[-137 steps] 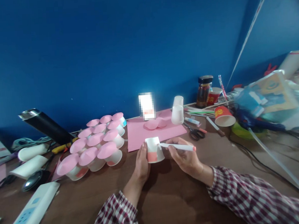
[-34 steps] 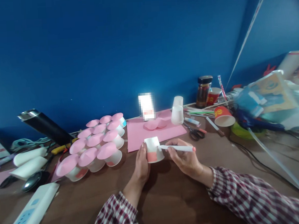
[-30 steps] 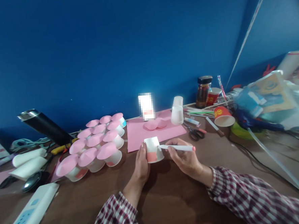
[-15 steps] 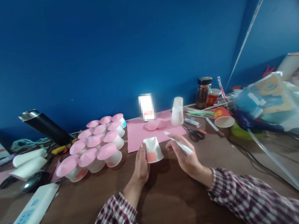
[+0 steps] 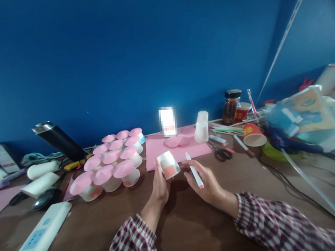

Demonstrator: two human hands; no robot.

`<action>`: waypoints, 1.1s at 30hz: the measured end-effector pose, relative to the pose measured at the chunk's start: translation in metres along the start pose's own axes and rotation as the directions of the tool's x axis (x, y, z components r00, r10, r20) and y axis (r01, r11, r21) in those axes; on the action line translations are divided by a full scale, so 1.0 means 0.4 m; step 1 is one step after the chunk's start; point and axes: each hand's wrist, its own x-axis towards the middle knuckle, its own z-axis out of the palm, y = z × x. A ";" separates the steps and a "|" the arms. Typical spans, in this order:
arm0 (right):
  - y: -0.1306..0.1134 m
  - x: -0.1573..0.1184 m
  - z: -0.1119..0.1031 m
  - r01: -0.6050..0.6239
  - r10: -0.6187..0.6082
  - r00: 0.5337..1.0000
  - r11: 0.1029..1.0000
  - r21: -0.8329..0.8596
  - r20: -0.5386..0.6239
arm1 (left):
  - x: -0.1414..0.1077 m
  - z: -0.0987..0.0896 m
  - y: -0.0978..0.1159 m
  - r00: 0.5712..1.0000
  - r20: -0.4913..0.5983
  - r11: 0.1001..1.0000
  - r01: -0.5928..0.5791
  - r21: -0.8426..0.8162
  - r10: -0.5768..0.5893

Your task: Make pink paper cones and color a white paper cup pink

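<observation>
My left hand [image 5: 160, 184] is closed around the left side of a white paper cup [image 5: 168, 164], which is tilted, base up, with an orange-pink patch coloured on its side. In my right hand [image 5: 206, 181] is a white marker pen [image 5: 196, 173] with a reddish end pointing down toward me. The fingertips of that hand come close to the cup's right edge; whether they touch it I cannot tell. Behind the cup lies a pink paper sheet [image 5: 154, 152] with pink paper circles [image 5: 178, 140] on it.
Left stand rows of upturned cups topped with pink discs [image 5: 104, 173]. A power strip [image 5: 39, 235], computer mouse [image 5: 47, 199] and black flask [image 5: 62, 141] are farther left. To the right are stacked cups [image 5: 201, 129], scissors [image 5: 223, 153], markers, a red cup [image 5: 253, 135] and a cable.
The cup has tilted in my left hand. The marker has turned steeper in my right hand, and that hand has shifted slightly toward the cup. The whole view has moved a little.
</observation>
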 end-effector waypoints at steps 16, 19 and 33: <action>0.012 0.001 0.007 -0.067 0.068 0.998 0.996 -0.050 0.018 | 0.000 0.001 0.001 0.994 0.105 1.000 -0.012 0.006 0.011; 0.014 0.003 0.007 -0.071 0.072 0.997 0.996 -0.051 0.023 | -0.001 0.007 0.003 0.993 0.120 1.000 -0.007 -0.028 0.010; 0.016 0.009 0.004 -0.083 0.092 0.993 0.990 -0.114 0.074 | 0.009 -0.007 -0.006 0.992 0.118 0.999 -0.035 -0.021 0.037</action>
